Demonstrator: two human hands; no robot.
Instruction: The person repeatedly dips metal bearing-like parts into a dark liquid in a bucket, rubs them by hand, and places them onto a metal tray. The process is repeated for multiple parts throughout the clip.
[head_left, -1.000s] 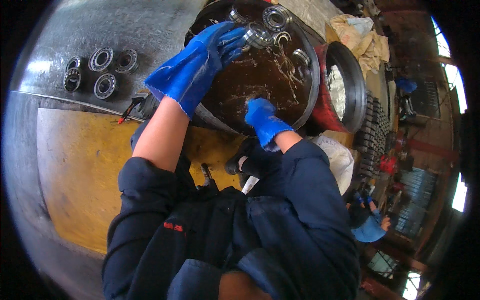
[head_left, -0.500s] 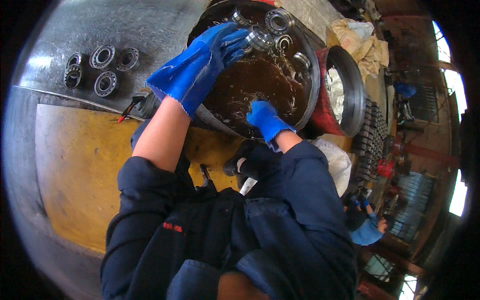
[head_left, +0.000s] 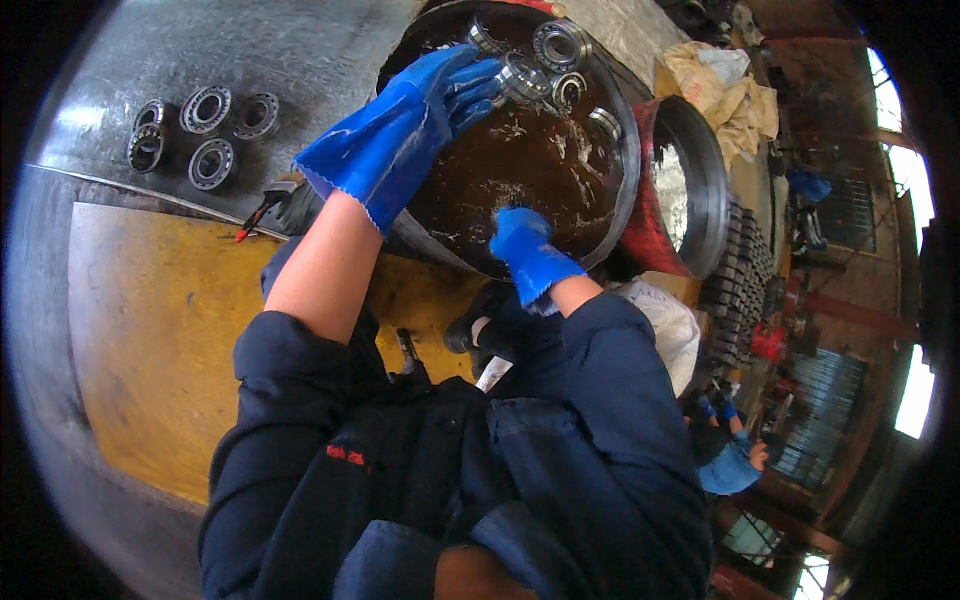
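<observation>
My left hand (head_left: 432,100), in a long blue rubber glove, reaches over the left side of a round drum (head_left: 628,190). Its fingers stretch out side by side, and their tips meet a tilted steel bearing (head_left: 524,78). Another bearing (head_left: 486,37) lies just beyond these fingers. My right hand (head_left: 522,240), gloved in the same blue, is closed at the near side of the drum, low in the dark brown liquid (head_left: 480,190). What its fingers hold, if anything, is hidden. More bearings (head_left: 561,45) sit at the drum's far side, with a smaller ring (head_left: 604,122) at the right.
Several bearings (head_left: 212,164) lie on the metal tabletop (head_left: 280,50) at left, near a dark tool with a red tip (head_left: 262,212). A red drum (head_left: 655,225) stands close on the right, before rows of dark metal parts (head_left: 738,270). Another person (head_left: 732,465) works at far right.
My right hand has shifted slightly within the liquid, its wrist moving a little, and the foam streaks on the surface have changed. My left hand and the bearings stay almost where they were.
</observation>
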